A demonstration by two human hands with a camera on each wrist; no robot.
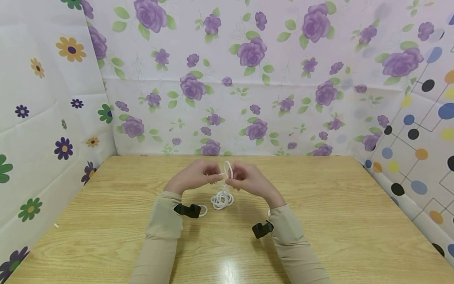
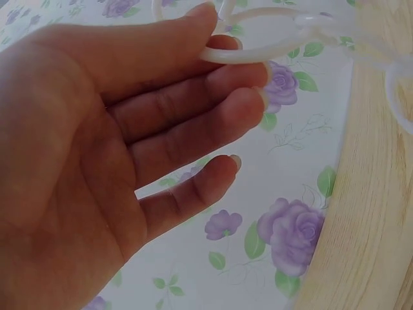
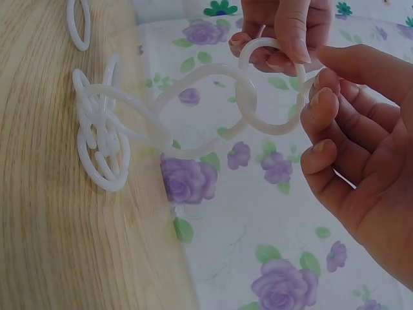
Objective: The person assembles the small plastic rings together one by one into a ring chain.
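Note:
Above the table, my left hand [image 1: 196,174] pinches a white plastic ring [image 2: 258,55] between thumb and index finger. Its other fingers extend loosely in the left wrist view. Facing it, my right hand [image 1: 254,182] pinches a white ring [image 1: 231,169] with thumb and fingertips. The right wrist view shows a round link [image 3: 276,130] between the two hands, hooked through a larger link [image 3: 184,154] below. From there the chain runs down to a heap of interlinked white rings [image 3: 111,187] on the table. Fingertips partly hide where the held rings meet.
On the wooden table [image 1: 106,236], a loose white ring [image 1: 206,211] lies beside the left wrist, and part of another ring [image 1: 268,213] shows by the right wrist. A small pale piece [image 1: 56,225] lies far left. Flower-patterned sheeting [image 1: 227,118] stands behind the table.

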